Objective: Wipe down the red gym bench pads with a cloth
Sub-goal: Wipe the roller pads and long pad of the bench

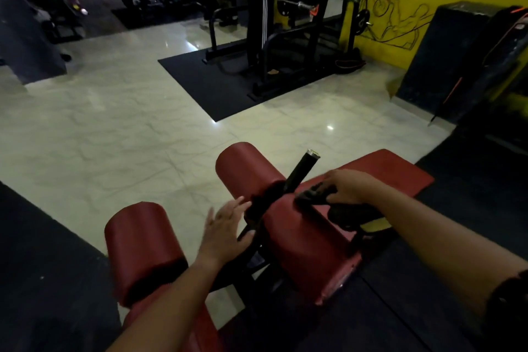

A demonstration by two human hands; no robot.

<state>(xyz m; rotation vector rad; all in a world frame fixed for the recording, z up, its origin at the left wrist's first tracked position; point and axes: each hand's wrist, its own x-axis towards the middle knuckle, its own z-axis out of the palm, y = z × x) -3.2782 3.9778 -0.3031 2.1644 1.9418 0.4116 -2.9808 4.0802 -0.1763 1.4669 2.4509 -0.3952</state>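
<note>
Where smooth red roller [303, 240] curves, right hand [347, 187] grips dark cloth [311, 194].

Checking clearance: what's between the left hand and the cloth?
In the head view, the black upright bar and part of the red roller pad lie between left hand and cloth.

At 12 o'clock the top edge cuts off a standing person [258, 8] above the waist. The cloth [314, 194] under the right hand [350, 186] is dark and blurred, its outline unclear. At 6 o'clock the left forearm [171, 294] covers part of the lowest red pad [205, 331], which the bottom edge cuts off.
</note>
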